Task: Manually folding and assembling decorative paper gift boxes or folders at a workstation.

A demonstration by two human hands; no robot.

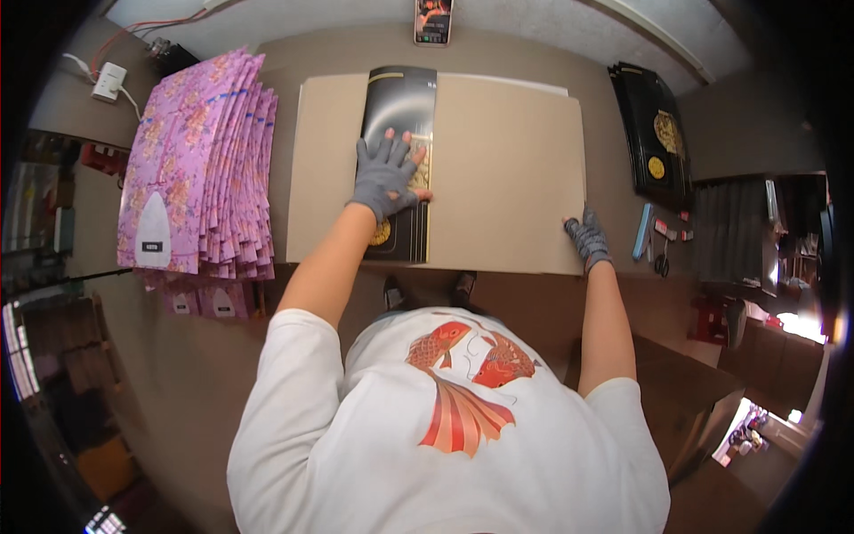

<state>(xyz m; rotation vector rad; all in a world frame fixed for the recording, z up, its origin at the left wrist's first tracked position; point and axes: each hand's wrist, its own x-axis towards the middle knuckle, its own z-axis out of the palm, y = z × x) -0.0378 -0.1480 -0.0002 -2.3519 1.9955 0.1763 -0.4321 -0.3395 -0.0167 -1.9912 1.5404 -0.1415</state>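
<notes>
A wide tan cardboard sheet (507, 169) lies on the table in front of me, on top of other sheets whose edges show at its far side. Across its left part stands a long glossy black folded sheet (398, 98) with gold print. My left hand (384, 178), in a grey fingerless glove, presses flat on that black sheet with its fingers spread. My right hand (587, 238), gloved the same way, rests at the cardboard's near right edge. Its thumb lies apart from the fingers, and I see nothing held in it.
Pink floral packets (182, 169) are stacked at the left. Black and gold packets (654, 133) lie at the far right. Near them are a blue strip-shaped object (642, 231) and scissors (662, 263). A phone (433, 22) stands at the back, and a white socket block (108, 82) sits back left.
</notes>
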